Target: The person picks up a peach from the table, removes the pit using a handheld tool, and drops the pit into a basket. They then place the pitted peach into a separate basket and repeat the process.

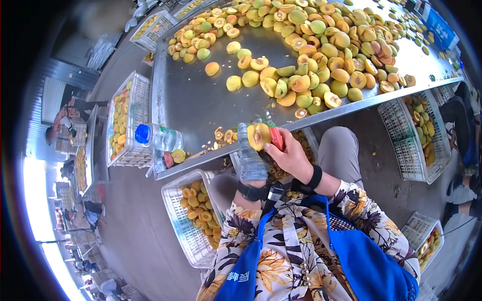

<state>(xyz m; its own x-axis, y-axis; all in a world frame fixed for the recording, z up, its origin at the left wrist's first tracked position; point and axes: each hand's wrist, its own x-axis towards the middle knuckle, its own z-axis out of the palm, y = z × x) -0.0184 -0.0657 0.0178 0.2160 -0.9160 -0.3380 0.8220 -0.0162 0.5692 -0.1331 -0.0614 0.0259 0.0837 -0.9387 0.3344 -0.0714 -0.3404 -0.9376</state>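
The gloved left hand [252, 159] holds one stone-fruit half [258, 136] at the near edge of the tabletop [201, 100]; the right hand [295, 159] grips one red-handled tool [275, 138] beside it. One blue-capped bottle [166, 138] occupies the left corner.

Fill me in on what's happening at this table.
A person's gloved left hand holds a halved fruit with its brown centre showing. The bare right hand holds a red-handled tool right beside it. Both hands are at the near edge of a metal table, where a large fruit pile lies. A white crate of fruit stands below, to the person's left.
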